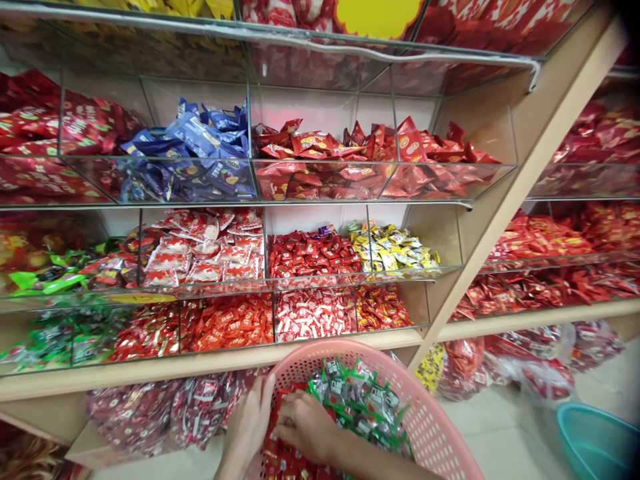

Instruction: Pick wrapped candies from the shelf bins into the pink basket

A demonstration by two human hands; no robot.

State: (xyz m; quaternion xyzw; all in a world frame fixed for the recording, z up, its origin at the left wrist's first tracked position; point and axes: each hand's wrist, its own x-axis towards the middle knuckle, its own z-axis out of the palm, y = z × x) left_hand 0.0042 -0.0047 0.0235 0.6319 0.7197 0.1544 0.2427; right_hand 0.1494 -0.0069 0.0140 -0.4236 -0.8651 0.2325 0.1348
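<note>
A pink perforated basket (430,427) stands low in front of the shelves, holding green-and-silver wrapped candies (363,400) at the right and red wrapped candies (285,460) at the left. My left hand (250,413) is at the basket's left rim, its thumb and fingers along the edge. Inside the basket, my right hand (307,423) lies on the red candies with its fingers curled down into them; the fingertips are hidden, and whatever they hold cannot be made out.
Glass-fronted shelves hold red, blue (200,150), yellow (395,248) and green candies in compartments. A slanting wooden post (505,200) divides them. Bagged candies (135,417) lie beneath. A teal basin (595,440) stands on the floor at the lower right.
</note>
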